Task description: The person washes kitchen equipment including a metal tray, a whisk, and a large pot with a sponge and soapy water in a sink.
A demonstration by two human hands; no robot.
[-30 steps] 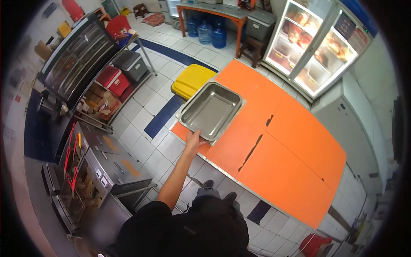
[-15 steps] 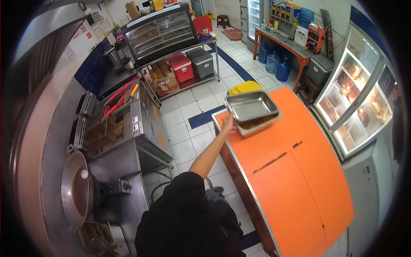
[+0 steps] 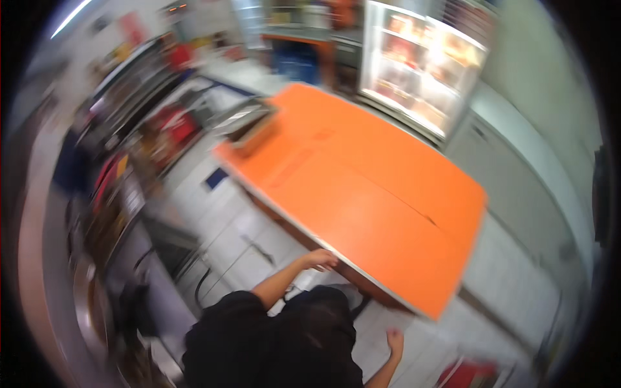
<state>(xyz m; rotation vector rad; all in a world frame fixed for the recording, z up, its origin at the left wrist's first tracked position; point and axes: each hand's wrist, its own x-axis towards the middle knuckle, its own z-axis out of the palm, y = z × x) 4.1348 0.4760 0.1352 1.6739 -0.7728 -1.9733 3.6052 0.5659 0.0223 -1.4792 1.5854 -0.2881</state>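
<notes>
My left hand is over the near long edge of the orange-topped table. Its fingers are loosely curled and apart, with nothing in them, though blurred. Lower down on the right, my right hand hangs beside the table's near corner, closed like a fist, with no object visible in it. Rectangular metal pans rest at the table's far left corner, well away from both hands. Motion blur hides whatever is inside them.
A lit glass-door cabinet stands beyond the table, with a long grey chest to its right. The steel counter with a wok runs along the left. Something red lies low at the right.
My left hand has let go of the metal pan and drawn back to the table's near edge. My view has swung right, and my right hand has come into it.
</notes>
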